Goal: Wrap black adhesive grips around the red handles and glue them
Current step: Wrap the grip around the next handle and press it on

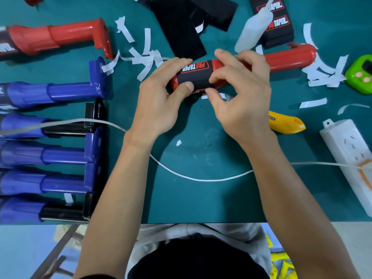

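Observation:
A red handle (287,58) lies across the green mat at centre. A black adhesive grip (198,74) printed "PRO TAPER" is wound round its left part. My left hand (161,99) grips the handle's left end, thumb pressed on the black grip. My right hand (239,91) curls over the handle's middle and pinches the grip's lower edge. A white squeeze glue bottle (253,29) lies at the back. More black grips (181,29) lie flat behind, and a stack of printed ones (275,21) sits at the back right. Another red handle (56,38) with a grip lies at far left.
Several blue handles (50,93) and black ones are lined up on the left. White backing strips (145,55) litter the mat. A yellow knife (285,122), a green timer (360,75), a white power strip (350,158) and a white cable (201,179) lie nearby.

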Available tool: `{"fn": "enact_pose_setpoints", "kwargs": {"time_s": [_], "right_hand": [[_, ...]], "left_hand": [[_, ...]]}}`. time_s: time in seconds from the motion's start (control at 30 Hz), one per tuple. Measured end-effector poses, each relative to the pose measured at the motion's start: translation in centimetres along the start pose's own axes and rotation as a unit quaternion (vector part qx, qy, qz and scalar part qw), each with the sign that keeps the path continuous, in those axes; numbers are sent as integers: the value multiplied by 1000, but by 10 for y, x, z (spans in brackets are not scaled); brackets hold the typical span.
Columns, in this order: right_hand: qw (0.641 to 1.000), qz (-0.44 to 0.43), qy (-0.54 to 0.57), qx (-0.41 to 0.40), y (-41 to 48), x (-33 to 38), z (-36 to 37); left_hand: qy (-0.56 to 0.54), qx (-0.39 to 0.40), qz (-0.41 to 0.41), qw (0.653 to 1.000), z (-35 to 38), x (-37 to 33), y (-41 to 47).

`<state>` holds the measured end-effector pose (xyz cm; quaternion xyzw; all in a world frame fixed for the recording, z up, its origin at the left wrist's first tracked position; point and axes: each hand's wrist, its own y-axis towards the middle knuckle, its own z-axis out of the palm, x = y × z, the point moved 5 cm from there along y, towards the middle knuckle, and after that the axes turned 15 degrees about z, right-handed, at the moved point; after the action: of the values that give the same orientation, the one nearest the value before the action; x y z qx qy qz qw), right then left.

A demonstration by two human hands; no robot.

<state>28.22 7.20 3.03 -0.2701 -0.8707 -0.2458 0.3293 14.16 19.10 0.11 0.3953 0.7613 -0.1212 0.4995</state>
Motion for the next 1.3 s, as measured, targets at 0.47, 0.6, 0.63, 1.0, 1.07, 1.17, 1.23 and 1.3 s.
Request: {"fn": "enact_pose_setpoints", "kwargs": {"time_s": [0.47, 0.6, 0.63, 1.0, 1.07, 1.17, 1.23, 1.3], "right_hand": [[999, -8, 0, -43, -3, -2, 7], [999, -14, -2, -48, -4, 0, 7], [999, -17, -2, -48, -4, 2, 7], [996, -53, -13, -69, -5, 9, 5], [996, -54, -13, -70, -6, 9, 5], [996, -50, -14, -69, -6, 7, 6], [996, -44, -13, -70, -7, 6, 6], [997, -40, -14, -67, -7, 6, 6]], "left_hand": [[72, -23, 43, 996, 7, -9, -9], [80, -36, 46, 995, 9, -9, -9], [81, -42, 48, 995, 9, -8, -9], [75, -64, 63, 993, 12, -6, -10], [73, -66, 65, 993, 13, -7, -10], [68, -68, 64, 993, 13, -8, -11], [67, -68, 62, 994, 13, -9, -11], [64, -68, 58, 994, 13, -9, -12]]}}
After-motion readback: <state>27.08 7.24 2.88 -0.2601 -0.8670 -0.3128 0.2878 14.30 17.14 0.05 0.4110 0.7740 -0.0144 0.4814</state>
